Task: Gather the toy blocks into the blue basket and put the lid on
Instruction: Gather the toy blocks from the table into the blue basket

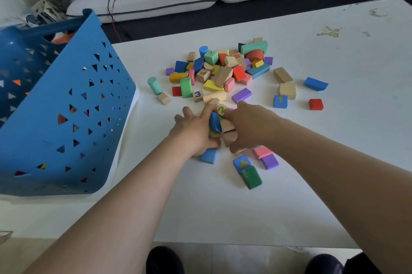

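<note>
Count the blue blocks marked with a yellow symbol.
2: the "1" block right of the pile, and the "+" block near the right hand. More may hide in the pile.

**Bare forearms above, dark shoes below**

Two arms in shot: the left forearm (124, 202) and right forearm (334, 173) are bare from the frame's edge right up to the left hand (196, 133) and right hand (247, 128). Down by the floor, there's a dark rounded left shoe toe (165, 260) and a dark rounded right shoe toe (323, 262). Beside that one is a strip of dark trouser leg (361, 262).
</note>
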Demonstrator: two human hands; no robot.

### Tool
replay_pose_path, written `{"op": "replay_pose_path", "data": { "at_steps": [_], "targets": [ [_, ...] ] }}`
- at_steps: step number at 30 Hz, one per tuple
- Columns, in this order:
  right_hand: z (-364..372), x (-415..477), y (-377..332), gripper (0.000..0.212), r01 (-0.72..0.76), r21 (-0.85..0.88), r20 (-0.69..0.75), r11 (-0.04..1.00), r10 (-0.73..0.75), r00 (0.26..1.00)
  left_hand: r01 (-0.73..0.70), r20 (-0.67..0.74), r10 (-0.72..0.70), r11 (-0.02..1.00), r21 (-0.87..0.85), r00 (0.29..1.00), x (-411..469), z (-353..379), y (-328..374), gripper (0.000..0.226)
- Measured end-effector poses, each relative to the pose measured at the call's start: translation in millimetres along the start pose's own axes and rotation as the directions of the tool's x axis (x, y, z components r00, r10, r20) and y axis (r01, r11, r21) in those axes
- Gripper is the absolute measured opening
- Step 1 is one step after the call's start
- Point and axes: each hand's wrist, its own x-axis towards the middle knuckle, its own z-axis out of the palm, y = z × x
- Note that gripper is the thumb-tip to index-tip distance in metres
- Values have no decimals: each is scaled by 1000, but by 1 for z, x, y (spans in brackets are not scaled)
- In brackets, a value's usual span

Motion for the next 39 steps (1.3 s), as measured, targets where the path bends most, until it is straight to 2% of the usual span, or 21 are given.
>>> {"op": "replay_pose_path", "data": {
  "at_steps": [5,11,15,20,25,35,39],
  "targets": [
    [-5,1,7,40,-58,61,-71,996,62,996,49,-33,-50,998,-45,998,3,8,0,85],
    [-6,0,10,39,-92,120,-62,988,100,993,46,-64,-51,996,-76,997,6,8,4,79],
    [-8,3,14,28,-101,149,-105,984,117,988,45,-116,-54,996,-81,992,4,9,4,71],
    [-12,2,16,34,-113,215,-120,970,141,983,59,-135,-73,993,-102,988,4,7,1,64],
    [-19,1,17,24,-102,298,-153,949,153,976,62,-146,-79,991,-117,986,6,2,-6,69],
    [-30,-3,11,28,-98,313,-206,945,168,964,27,-201,-59,987,-160,978,-4,-12,-11,63],
    [-37,-6,3,29,-83,333,-197,939,156,968,-5,-224,-48,973,-231,973,-22,-35,-19,61]
  ]
}}
